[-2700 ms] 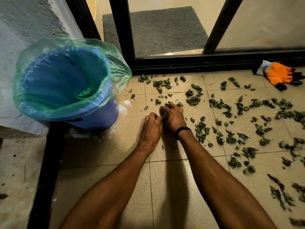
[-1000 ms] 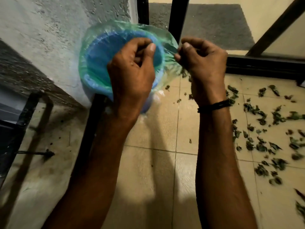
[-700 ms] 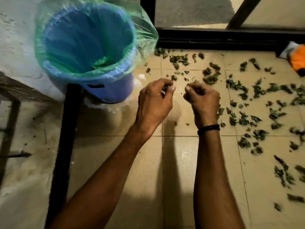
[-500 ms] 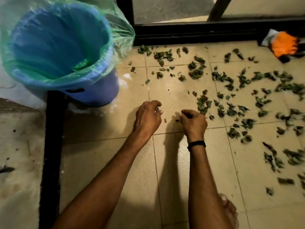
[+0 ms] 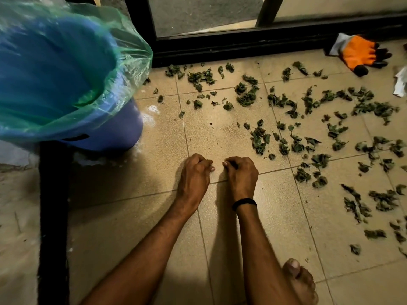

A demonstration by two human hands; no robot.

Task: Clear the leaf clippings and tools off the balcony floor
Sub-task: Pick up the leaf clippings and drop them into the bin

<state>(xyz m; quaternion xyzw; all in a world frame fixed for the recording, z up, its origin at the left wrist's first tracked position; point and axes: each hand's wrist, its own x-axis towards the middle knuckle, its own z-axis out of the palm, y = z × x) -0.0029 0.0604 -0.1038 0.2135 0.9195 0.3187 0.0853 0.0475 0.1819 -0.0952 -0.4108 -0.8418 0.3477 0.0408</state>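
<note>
Dark green leaf clippings (image 5: 259,137) lie scattered over the beige floor tiles, mostly to the right and ahead of my hands. My left hand (image 5: 195,175) and my right hand (image 5: 242,175) rest side by side on the tiles, knuckles up, fingers curled under, fingertips nearly touching. A small dark bit shows pinched at my right fingertips; nothing shows in the left hand. The blue bucket (image 5: 114,130) lined with a green plastic bag (image 5: 123,62) stands at the upper left, a short reach from my left hand. An orange work glove (image 5: 359,52) lies far right by the door frame.
A black sliding-door frame (image 5: 242,44) runs along the far edge of the tiles. A black metal post (image 5: 52,205) stands left of the bucket, beside a rough concrete wall. A white scrap (image 5: 400,82) lies at the right edge. My bare foot (image 5: 299,280) shows at the bottom.
My hands went from the floor up to the bucket rim, then came back down to the tiles. Since half a second ago they have closed together over the small bits between them.
</note>
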